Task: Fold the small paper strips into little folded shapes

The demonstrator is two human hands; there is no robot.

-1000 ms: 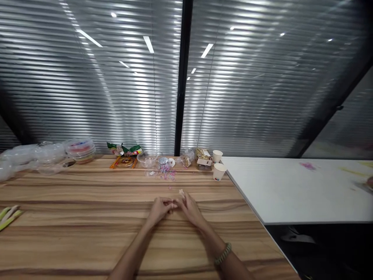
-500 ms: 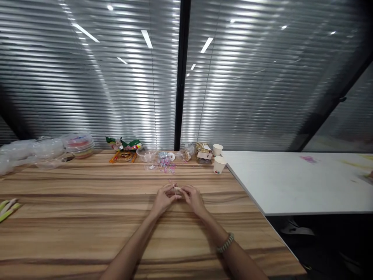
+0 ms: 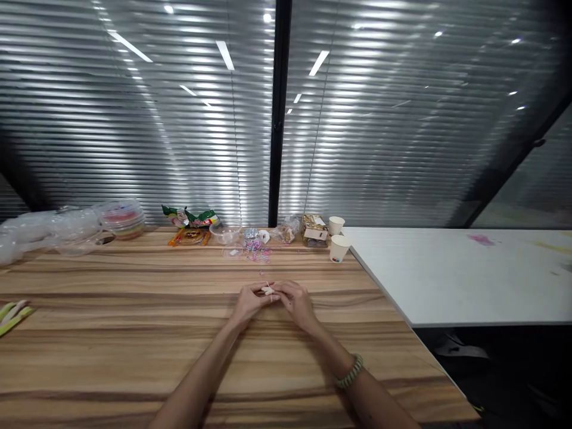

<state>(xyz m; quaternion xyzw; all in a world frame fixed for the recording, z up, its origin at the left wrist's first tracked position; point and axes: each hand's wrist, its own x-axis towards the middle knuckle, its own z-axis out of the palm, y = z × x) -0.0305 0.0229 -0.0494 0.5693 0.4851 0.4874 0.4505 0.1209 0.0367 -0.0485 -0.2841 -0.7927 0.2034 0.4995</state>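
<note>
My left hand (image 3: 249, 302) and my right hand (image 3: 298, 302) meet above the middle of the wooden table (image 3: 134, 357). Between their fingertips is a small white piece (image 3: 268, 290), with a thin pale strand around or beside it. Fingers of both hands are pinched on the white piece. Its exact shape is too small to tell. Past the hands lies a scatter of small pink and purple bits (image 3: 259, 255).
Two paper cups (image 3: 339, 248), a gold package (image 3: 315, 229), a clear bowl (image 3: 226, 234) and a green snack bag (image 3: 192, 218) line the back. Stacked tubs (image 3: 121, 219) and yellow strips (image 3: 15, 316) are at the left. A white table (image 3: 469, 280) adjoins at right.
The fingertips have closed in on the white piece, and the pale strand now lies nearer to it. The view has shifted slightly.
</note>
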